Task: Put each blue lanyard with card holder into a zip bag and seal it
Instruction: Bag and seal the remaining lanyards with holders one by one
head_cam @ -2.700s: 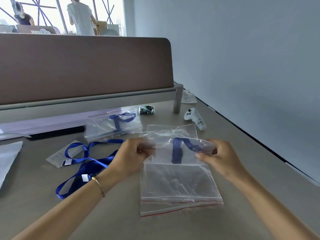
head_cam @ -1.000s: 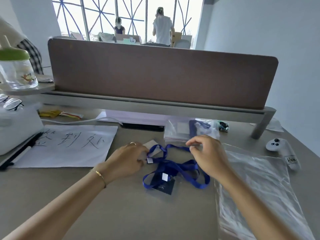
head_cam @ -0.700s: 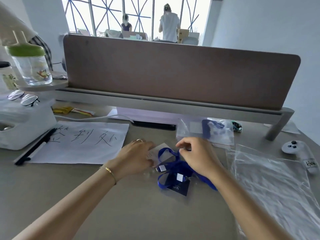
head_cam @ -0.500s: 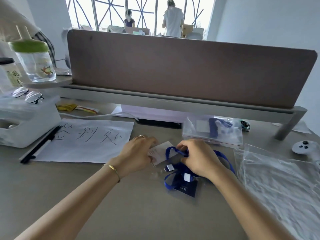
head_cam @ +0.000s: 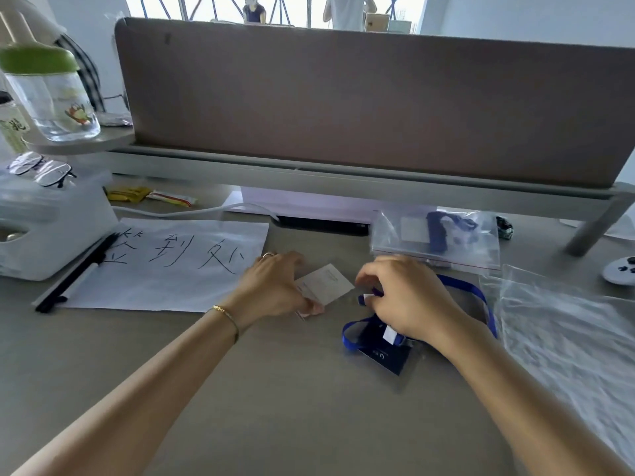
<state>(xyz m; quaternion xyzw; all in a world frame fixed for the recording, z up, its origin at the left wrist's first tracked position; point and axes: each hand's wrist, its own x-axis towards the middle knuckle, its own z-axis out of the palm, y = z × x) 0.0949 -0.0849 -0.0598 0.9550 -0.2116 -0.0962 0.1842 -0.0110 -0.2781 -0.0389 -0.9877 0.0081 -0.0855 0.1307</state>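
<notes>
A blue lanyard [head_cam: 481,297] with a dark card holder [head_cam: 385,355] lies bunched on the desk in front of me. My right hand [head_cam: 405,300] sits over the bunch, fingers curled around the strap. My left hand [head_cam: 275,286] rests beside it and pinches the near edge of a small white card [head_cam: 326,285]. Behind them lie filled zip bags [head_cam: 436,238], each with a blue lanyard inside. A stack of clear zip bags [head_cam: 567,334] with nothing in them lies at the right.
A brown desk divider [head_cam: 343,104] closes off the back. At the left lie a white handwritten sheet [head_cam: 165,266], a black marker [head_cam: 75,276], a white box [head_cam: 48,218] with glasses on it, and a green-lidded cup [head_cam: 48,91]. A white controller [head_cam: 618,269] lies far right.
The bagged lanyard was set down at the back. Both hands moved to the loose lanyard, and my right hand has gathered its strap into a tighter bunch. The view has shifted left.
</notes>
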